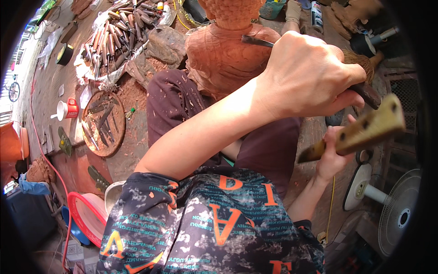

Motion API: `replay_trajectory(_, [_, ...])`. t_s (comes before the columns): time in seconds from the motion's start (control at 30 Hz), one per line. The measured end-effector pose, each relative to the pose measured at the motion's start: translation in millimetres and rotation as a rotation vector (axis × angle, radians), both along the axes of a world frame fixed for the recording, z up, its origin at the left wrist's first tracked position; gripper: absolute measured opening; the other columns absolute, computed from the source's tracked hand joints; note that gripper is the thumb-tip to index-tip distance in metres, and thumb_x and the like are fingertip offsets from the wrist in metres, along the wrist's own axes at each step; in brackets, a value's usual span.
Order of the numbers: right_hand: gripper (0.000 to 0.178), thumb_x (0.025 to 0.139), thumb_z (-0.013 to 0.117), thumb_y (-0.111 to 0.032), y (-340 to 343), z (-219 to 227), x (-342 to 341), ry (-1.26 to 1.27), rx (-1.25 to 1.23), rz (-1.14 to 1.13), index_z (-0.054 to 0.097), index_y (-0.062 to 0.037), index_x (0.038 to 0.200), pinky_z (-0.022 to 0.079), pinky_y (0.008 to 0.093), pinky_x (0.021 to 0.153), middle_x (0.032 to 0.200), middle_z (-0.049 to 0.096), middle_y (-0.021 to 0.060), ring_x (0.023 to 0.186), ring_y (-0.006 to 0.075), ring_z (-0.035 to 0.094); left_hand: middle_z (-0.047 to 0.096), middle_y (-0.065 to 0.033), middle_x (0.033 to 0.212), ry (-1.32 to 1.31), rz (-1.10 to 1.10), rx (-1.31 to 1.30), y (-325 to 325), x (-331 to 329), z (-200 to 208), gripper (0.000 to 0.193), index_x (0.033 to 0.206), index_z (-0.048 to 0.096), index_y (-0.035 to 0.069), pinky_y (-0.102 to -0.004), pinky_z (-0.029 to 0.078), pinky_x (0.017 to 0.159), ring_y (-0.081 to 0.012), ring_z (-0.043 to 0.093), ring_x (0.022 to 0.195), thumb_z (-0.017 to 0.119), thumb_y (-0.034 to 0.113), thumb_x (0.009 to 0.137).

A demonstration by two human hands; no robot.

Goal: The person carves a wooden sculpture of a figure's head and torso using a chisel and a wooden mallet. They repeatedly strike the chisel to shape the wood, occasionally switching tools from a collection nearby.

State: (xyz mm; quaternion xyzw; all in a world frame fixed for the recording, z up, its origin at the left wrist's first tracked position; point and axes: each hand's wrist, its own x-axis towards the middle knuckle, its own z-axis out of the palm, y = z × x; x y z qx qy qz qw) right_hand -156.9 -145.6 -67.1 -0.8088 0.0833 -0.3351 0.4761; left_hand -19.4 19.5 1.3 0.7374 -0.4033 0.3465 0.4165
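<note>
Wooden figure (pixel 228 57) at 12 o'clock, apparently being chiselled. My right hand (pixel 334 157) wraps its fingers round the mallet (pixel 370 127) at 3, my left hand (pixel 308 75) clamps the chisel (pixel 258 41) at 1; striking next probably demands steady aim.

The floor (pixel 45 96) carries a round tray (pixel 120 130) and cup (pixel 72 109).

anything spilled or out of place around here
Yes, somewhat: loose reddish wood shavings litter the floor beside the heap of wooden-handled tools and speckle the dark trousers. It looks untidy, but I see no clear damage.
</note>
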Motion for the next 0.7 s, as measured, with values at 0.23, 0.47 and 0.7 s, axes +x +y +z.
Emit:
replay_trajectory(0.23, [0.044,0.085,0.065,0.0,0,2,8,-0.058,0.175,0.051,0.046,0.0032,0.124,0.042,0.0209,0.069,0.081,0.054,0.002,0.069,0.0067,0.049,0.058,-0.0038,0.056,0.014,0.017,-0.02,2,0,2,0.029,0.068,0.063,0.019,-0.0367,0.043,0.045,-0.0222,0.063,0.056,0.072,0.046,0.066])
replay_trajectory(0.47, [0.047,0.085,0.063,0.001,-6,3,11,-0.085,0.145,0.059,0.042,0.0031,0.127,0.042,0.0228,0.067,0.079,0.053,0.003,0.068,0.0084,0.048,0.058,-0.0045,0.055,0.017,0.011,-0.041,1,0,0,0.027,0.068,0.063,0.019,-0.0372,0.043,0.044,-0.0228,0.063,0.056,0.072,0.045,0.067])
replay_trajectory(0.7, [0.046,0.083,0.063,0.004,-5,5,14,-0.071,0.209,0.057,0.044,0.0036,0.124,0.043,0.0254,0.073,0.081,0.054,0.0037,0.072,0.0103,0.05,0.059,-0.0044,0.058,0.015,0.014,-0.035,4,0,1,0.027,0.071,0.063,0.02,-0.0373,0.044,0.045,-0.0228,0.064,0.058,0.071,0.045,0.068])
